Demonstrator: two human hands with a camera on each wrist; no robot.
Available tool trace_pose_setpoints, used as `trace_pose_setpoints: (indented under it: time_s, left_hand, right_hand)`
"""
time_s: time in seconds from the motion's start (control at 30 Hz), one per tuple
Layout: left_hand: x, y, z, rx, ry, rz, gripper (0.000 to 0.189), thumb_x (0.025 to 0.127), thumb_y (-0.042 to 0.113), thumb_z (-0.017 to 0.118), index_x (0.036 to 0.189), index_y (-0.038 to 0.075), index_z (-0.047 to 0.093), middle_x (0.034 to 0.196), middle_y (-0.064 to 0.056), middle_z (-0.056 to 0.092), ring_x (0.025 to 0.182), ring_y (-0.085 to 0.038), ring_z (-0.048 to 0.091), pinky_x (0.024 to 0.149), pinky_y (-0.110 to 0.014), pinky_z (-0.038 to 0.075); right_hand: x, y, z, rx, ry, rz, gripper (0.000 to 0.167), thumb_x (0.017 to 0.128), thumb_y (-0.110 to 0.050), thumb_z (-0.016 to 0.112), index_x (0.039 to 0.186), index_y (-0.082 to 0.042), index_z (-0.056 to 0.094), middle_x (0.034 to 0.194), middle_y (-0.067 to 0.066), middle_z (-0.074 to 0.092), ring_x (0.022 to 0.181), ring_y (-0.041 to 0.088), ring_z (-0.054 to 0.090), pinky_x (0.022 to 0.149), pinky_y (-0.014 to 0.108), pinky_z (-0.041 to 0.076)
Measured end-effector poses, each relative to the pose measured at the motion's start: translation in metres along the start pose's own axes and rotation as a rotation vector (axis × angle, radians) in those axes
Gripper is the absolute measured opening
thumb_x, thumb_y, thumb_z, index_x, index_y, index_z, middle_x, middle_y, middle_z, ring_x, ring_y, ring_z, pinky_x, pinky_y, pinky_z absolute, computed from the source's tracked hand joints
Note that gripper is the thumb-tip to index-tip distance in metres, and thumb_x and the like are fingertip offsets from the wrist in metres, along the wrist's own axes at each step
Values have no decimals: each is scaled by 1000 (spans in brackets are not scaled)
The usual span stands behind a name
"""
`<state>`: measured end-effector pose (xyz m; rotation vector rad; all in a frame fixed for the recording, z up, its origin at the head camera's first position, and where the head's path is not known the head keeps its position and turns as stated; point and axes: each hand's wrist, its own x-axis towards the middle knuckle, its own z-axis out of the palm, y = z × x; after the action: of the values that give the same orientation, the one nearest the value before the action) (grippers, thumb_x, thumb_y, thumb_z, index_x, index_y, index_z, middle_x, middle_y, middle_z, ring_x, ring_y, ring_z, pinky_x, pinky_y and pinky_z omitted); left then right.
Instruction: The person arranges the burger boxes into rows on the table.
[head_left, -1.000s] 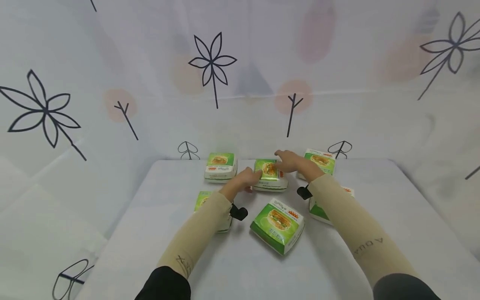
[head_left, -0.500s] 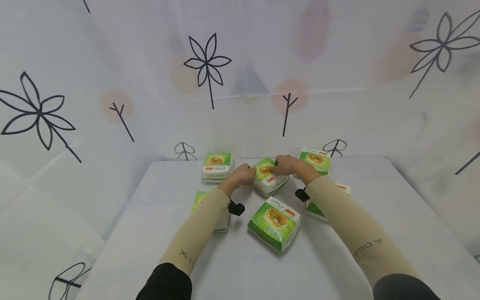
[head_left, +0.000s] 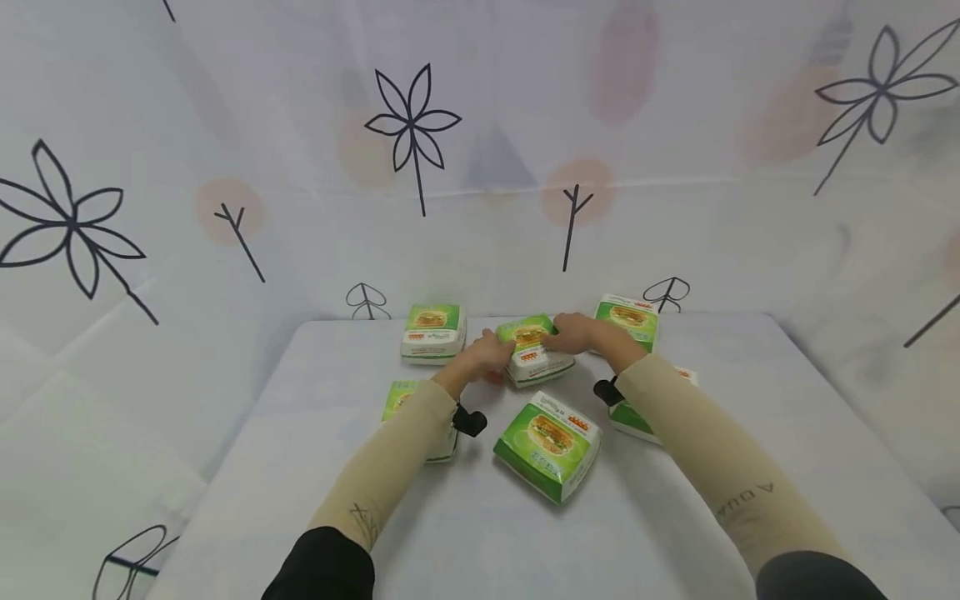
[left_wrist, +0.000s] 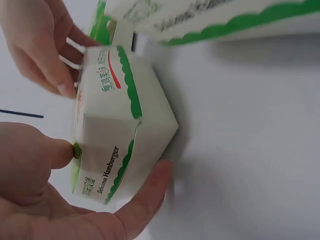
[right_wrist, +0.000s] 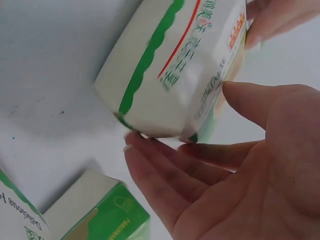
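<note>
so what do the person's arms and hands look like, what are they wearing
The left hand and right hand are ungloved. The left sleeve and right sleeve are beige and close-fitting, each with dark print that is hard to read. Black material shows at the upper end of each sleeve, and a small black piece juts inward near each hand.

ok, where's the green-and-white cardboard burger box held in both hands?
Head view, just right of centre: that box is middle of the back row, between the left hand and right hand, beyond the nearest box.
</note>
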<state>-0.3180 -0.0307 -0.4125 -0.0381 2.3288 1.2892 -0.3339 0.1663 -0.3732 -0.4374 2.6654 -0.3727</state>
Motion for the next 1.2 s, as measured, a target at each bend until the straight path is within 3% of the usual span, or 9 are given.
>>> trace_pose_setpoints:
  time_s: [0.1,0.27,0.4,0.5,0.67,0.9,1.07,1.2]
  left_hand:
    - [2,1,-4,-34,-13,11,75,112,34,41,162,-1,-2,152,-30,34,113,-36,60,95,-47,57]
    - [1,0,1,-31,-63,31,77,110,37,45,160,-6,5,142,-29,42,104,-32,63,92,-45,58]
    - [1,1,10,35,-53,47,76,110,37,45,159,-9,9,142,-29,44,98,-28,65,88,-41,60]
    - [2,2,7,71,-44,73,71,111,34,42,159,-9,11,148,-29,41,107,-31,64,89,-41,60]
    - [1,2,-3,19,-66,86,59,112,29,41,154,-9,26,139,-25,48,122,-33,56,99,-47,55]
    - [9,6,-9,26,-47,114,53,111,28,41,147,-11,36,126,-21,56,109,-28,61,86,-38,60]
    - [13,7,-9,-25,-17,131,45,111,26,42,139,-10,44,123,-21,58,110,-31,62,95,-44,57]
    - [20,5,-7,-57,4,125,48,112,27,41,144,-8,40,126,-21,56,111,-30,61,97,-44,56]
  right_hand:
    - [-3,-2,1,3,3,10,54,108,-31,47,137,14,48,129,27,60,117,37,57,100,50,48]
    - [-7,1,-1,-10,-14,21,55,108,-33,45,137,15,49,130,29,59,119,39,58,100,50,49]
    - [-9,5,0,69,-96,28,46,109,-31,43,130,8,55,106,16,64,90,25,61,84,41,52]
    - [-11,4,4,167,-158,25,39,110,-28,42,126,5,55,97,9,60,77,16,56,78,36,54]
    - [-15,-2,8,211,-178,5,37,110,-26,44,124,6,55,114,14,61,87,21,62,87,40,57]
    - [-14,-1,2,255,-115,-22,34,109,-22,46,123,7,58,104,14,66,84,21,61,87,42,57]
    - [-8,0,-2,338,-88,-18,39,109,-20,44,132,10,54,117,19,65,95,26,64,91,42,57]
    - [-1,5,-3,366,-69,-9,39,108,-22,44,127,10,56,111,19,65,88,24,64,83,37,59]
